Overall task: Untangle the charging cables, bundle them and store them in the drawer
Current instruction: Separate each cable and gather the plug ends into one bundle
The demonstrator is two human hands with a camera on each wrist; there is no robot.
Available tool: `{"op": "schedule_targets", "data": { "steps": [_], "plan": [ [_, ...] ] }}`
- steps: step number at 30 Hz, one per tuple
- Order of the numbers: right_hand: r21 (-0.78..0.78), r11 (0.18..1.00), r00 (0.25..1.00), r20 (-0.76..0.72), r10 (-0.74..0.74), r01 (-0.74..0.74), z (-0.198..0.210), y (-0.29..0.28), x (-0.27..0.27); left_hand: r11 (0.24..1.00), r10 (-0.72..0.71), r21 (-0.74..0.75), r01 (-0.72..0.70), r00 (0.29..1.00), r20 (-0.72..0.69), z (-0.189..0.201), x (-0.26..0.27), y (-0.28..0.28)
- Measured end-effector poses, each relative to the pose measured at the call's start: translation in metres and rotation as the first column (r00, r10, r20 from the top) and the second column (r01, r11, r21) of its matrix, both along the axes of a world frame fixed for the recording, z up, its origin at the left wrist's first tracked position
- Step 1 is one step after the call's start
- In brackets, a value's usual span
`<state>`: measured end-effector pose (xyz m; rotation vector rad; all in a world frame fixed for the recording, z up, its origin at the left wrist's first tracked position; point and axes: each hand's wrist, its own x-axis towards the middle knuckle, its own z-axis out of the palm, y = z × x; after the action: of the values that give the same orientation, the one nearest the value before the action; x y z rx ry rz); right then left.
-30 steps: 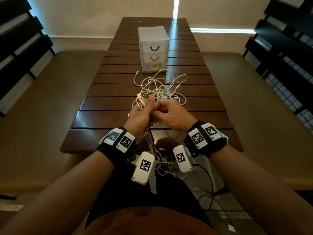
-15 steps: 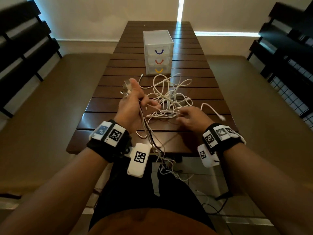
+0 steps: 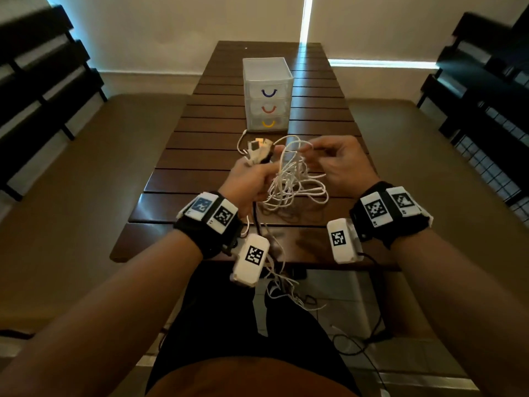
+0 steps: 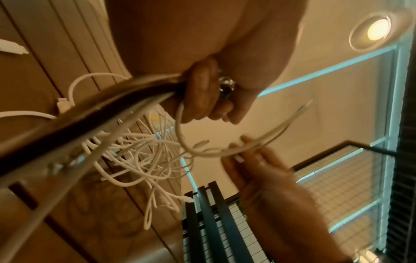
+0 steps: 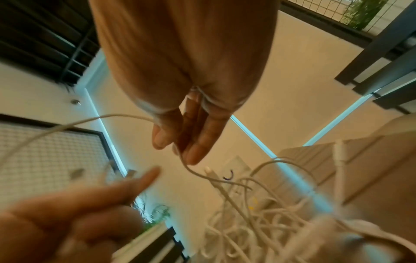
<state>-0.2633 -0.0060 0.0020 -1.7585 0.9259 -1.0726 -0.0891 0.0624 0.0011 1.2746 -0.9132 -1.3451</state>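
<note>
The left hand [image 3: 252, 181] has its grip clamped on a bunch of cable ends [image 3: 257, 151]. Right of it, the tangled white cables [image 3: 294, 184] hang onto the worktop [image 3: 200, 156]. The right hand [image 3: 337, 164] pinches one strand. The drawer unit [image 3: 267, 96] stands beyond both hands.

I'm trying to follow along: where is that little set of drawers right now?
In the head view the drawer unit stands on the wooden table, past the cable tangle held between the left hand and right hand, drawers closed.
</note>
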Motion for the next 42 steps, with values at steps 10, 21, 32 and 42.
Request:
{"op": "schedule_targets", "data": {
  "steps": [10, 21, 32, 42],
  "plan": [
    [0.024, 0.994, 0.940, 0.329, 0.093, -0.107, 0.031, 0.041, -0.011, 0.985, -0.090, -0.120, 0.127, 0.957, 0.275, -0.020, -0.023, -0.009],
    [0.494, 0.863, 0.993, -0.106, -0.055, 0.101, -0.080, 0.029, -0.012, 0.983, -0.096, -0.173, 0.055, 0.965, -0.244, -0.007, 0.019, -0.006],
    [-0.332, 0.853, 0.842, -0.231, -0.487, 0.402, -0.012, 0.054, 0.020, 0.983, -0.071, -0.172, 0.057, 0.995, -0.071, 0.003, 0.032, -0.006],
    [-0.157, 0.987, 0.954, -0.293, -0.070, 0.024, 0.001, 0.036, 0.034, 0.943, -0.248, -0.237, 0.233, 0.968, -0.034, 0.005, 0.024, -0.004]
  ]
}}
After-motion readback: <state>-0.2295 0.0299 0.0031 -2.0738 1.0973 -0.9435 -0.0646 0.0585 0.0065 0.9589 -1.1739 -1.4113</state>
